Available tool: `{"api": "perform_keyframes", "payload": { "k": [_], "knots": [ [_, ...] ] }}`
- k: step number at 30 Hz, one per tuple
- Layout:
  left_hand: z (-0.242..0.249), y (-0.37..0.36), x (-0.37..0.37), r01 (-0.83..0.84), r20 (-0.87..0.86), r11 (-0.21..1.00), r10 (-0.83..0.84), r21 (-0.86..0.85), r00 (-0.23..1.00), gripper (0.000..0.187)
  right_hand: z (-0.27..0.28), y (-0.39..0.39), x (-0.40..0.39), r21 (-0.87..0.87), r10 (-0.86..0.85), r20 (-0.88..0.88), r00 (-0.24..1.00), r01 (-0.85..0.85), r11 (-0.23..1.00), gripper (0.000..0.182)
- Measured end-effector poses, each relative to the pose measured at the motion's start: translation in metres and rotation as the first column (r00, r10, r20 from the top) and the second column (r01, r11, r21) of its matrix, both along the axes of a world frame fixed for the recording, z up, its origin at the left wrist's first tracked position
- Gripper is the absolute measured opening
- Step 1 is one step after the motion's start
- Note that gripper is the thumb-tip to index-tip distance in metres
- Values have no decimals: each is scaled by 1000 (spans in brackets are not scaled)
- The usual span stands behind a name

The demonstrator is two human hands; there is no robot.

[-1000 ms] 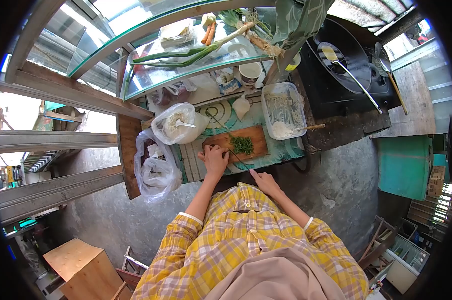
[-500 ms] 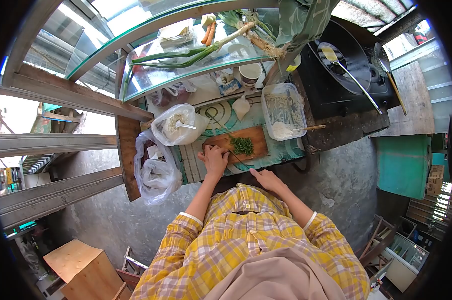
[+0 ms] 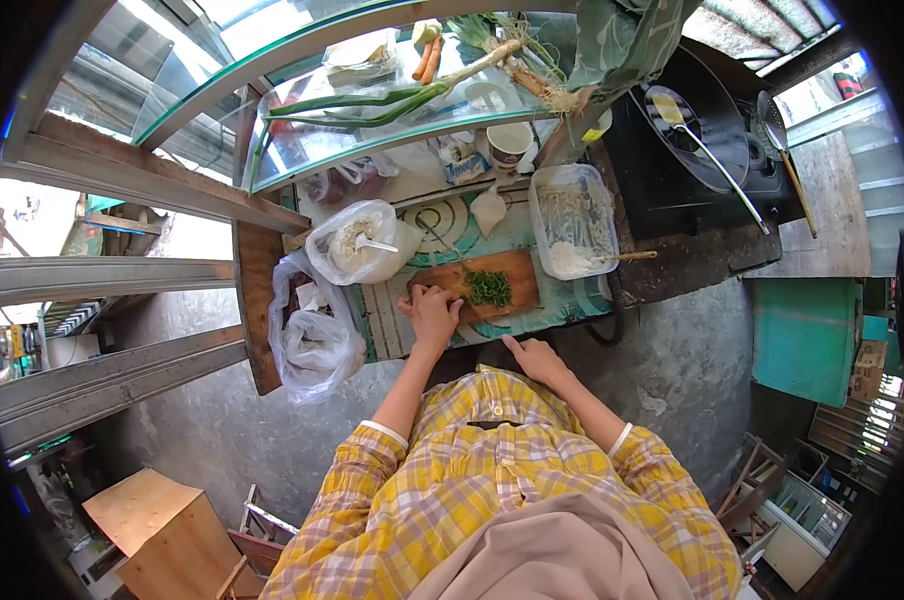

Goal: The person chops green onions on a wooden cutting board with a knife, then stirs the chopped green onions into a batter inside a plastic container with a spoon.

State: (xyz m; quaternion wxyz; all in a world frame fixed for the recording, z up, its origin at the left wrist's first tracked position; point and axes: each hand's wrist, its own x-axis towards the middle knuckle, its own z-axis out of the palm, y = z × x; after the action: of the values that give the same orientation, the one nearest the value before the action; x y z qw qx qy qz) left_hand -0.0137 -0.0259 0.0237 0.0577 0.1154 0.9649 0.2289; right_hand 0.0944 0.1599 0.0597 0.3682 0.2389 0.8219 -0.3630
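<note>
Chopped greens [image 3: 488, 289] lie in a small heap on a wooden cutting board [image 3: 522, 272]. My left hand [image 3: 432, 318] rests on the board's left end, fingers bent and slightly apart, just left of the greens, with nothing visible held. Below the board's front edge, my right hand [image 3: 535, 360] is closed round a knife handle; the thin blade is hard to make out. Left of the board stands an open plastic bag of pale contents [image 3: 357, 245] with a white spoon in it. A clear tub [image 3: 572, 215] with white powder sits to the right.
A second plastic bag [image 3: 317, 345] hangs at the table's left edge. Behind are a small tied bag [image 3: 488, 210], a paper cup [image 3: 509, 143] and a glass shelf with spring onions [image 3: 372, 115] and carrots [image 3: 430, 60]. A wok [image 3: 692, 130] with utensils is on the stove at right.
The view has shifted slightly, so the table's things appear a little further right. Both hands keep nearly the same places, with the left still on the board.
</note>
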Motion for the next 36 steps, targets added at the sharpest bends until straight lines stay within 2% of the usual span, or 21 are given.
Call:
{"api": "perform_keyframes", "payload": {
  "k": [5,8,11,20,26,29,32,36],
  "knots": [
    [-1,1,-1,-17,29,1000,17,0,999,10,-15,5,12,-37,-87,-28,996,86,996,75],
    [0,0,-1,-23,44,1000,23,4,999,11,-18,2,11,-169,-160,1,987,158,973,74],
    [-4,0,-1,-20,44,1000,20,-1,999,11,-15,-4,12,-140,-197,-16,980,193,971,74],
    [-3,0,0,-9,50,1000,9,1,999,11,-5,-7,15,-44,-122,-75,990,119,992,73],
    [-2,0,1,-2,27,1000,3,-10,1000,11,12,-9,5,-18,-43,67,997,44,999,73],
    [-5,1,3,-7,-16,1000,7,-20,1000,10,6,-12,6,-13,-54,-1,999,54,998,75],
    [-3,1,3,-6,-28,1000,6,-2,1000,10,3,-7,0,-53,-3,55,998,6,999,75],
    [-4,1,4,-10,-34,1000,10,16,999,9,-1,-7,-5,-29,14,40,999,-13,999,77]
  ]
}}
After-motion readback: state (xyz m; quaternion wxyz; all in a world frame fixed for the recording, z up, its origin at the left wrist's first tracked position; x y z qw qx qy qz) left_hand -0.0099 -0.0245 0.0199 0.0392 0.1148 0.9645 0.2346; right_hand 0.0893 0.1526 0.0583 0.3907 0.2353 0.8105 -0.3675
